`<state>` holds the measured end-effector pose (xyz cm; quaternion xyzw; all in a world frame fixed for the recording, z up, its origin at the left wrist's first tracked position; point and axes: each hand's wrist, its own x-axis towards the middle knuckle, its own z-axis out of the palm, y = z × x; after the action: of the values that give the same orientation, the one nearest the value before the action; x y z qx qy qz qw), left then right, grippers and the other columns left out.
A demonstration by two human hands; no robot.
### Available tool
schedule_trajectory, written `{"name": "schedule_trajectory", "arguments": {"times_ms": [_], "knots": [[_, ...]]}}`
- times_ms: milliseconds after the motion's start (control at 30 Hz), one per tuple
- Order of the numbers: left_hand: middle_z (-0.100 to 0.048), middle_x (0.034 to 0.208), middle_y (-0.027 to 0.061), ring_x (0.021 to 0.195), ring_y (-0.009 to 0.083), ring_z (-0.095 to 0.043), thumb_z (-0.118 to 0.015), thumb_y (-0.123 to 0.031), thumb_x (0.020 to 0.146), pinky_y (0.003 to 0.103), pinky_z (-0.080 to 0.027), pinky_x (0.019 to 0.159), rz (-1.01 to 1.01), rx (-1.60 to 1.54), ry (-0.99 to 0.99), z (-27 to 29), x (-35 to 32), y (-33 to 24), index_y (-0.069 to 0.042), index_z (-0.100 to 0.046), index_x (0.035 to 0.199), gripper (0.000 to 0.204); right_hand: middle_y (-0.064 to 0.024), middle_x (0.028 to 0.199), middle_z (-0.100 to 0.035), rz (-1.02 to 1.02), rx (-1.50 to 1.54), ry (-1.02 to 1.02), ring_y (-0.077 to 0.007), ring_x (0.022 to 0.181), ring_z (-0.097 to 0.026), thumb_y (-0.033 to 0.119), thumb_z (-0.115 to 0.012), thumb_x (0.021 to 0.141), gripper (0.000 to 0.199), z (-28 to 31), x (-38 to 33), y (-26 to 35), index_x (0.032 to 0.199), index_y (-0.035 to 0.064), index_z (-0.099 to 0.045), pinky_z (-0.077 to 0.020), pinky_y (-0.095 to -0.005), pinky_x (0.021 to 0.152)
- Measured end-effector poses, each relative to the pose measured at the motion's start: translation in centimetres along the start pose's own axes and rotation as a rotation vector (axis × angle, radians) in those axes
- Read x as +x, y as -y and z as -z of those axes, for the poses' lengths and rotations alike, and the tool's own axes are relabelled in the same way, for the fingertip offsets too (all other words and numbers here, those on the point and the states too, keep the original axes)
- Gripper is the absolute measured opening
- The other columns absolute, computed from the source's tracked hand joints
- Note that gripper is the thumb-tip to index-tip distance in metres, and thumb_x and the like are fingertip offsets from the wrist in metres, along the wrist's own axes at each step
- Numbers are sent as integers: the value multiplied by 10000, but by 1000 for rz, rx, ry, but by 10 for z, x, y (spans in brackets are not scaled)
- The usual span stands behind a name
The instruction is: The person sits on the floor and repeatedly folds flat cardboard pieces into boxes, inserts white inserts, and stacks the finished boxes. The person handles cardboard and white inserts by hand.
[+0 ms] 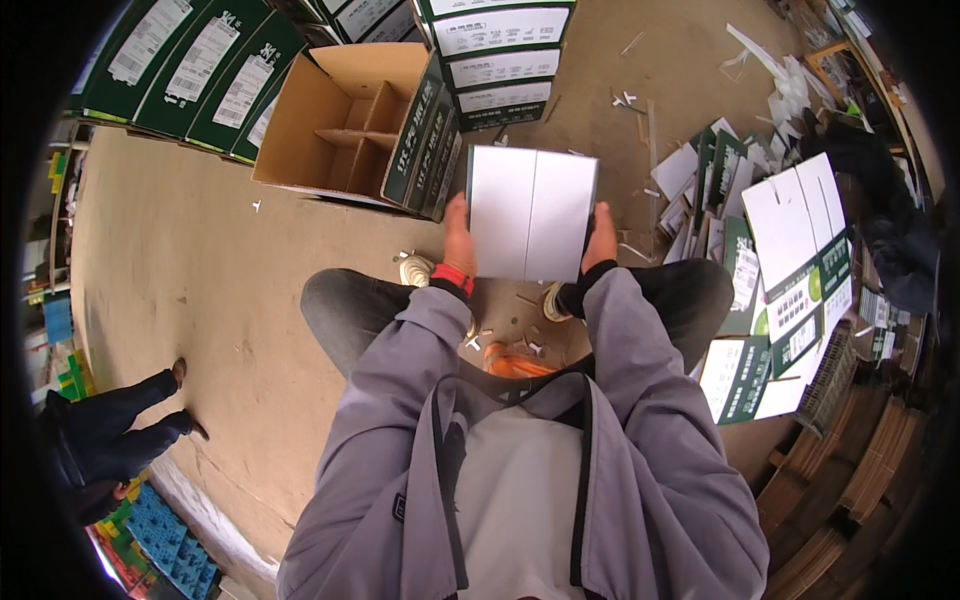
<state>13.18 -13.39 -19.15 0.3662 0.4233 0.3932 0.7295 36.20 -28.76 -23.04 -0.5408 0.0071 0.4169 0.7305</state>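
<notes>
A white cardboard box [500, 215] with a seam down its top is held in front of me, above my feet. My left hand [459, 237] presses against its left side and my right hand [601, 237] against its right side, so the box is gripped between them. Just beyond it to the left stands an open brown carton [300, 122] with green printed sides. Cardboard dividers [375, 125] split its inside into compartments, and I see nothing in those that show.
Green cartons [215, 65] line the far left, and a stack of green and white boxes [505, 60] rises behind the open carton. Flattened printed cardboard [790, 290] and scraps lie to my right, with brown cardboard stacks [840, 480] nearer. Another person [115, 430] is at the left.
</notes>
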Motion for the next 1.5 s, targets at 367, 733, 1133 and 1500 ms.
{"name": "schedule_trajectory", "arguments": {"times_ms": [367,733,1133,1500], "knots": [[-731,1320,231,1303,365,-635,-322,-671,1119,494,-510,1046,248,1090,-59,110,25,20,69,-577,1451,851,-134,1290,-740,-463,-287,-146,-374,1102,-732,634,-535,1053,660,32,-69,-22,1416,96,-651,-606,-525,918],[-717,1102,356,1038,543,-685,-706,-340,942,586,-540,915,-9,1360,-17,102,-13,25,95,-631,1211,516,-186,1079,-721,813,-1420,403,-379,1070,-692,182,-728,938,287,-73,-47,12,1187,42,-705,-559,-463,955],[-658,1226,298,1062,512,-669,-615,-107,979,590,-550,891,-76,1387,-57,70,-23,27,-2,-568,1258,302,-150,1128,-804,-18,-2082,534,-368,1041,-781,179,-549,1031,257,-57,45,-100,1121,119,-782,-636,-519,848],[-679,1050,290,998,483,-682,-577,-91,992,570,-553,880,68,1418,-73,60,-29,23,21,-552,1210,246,-164,1166,-795,-112,-2080,486,-375,1072,-772,191,-545,1021,286,-44,67,-130,1097,116,-811,-632,-520,850]]}}
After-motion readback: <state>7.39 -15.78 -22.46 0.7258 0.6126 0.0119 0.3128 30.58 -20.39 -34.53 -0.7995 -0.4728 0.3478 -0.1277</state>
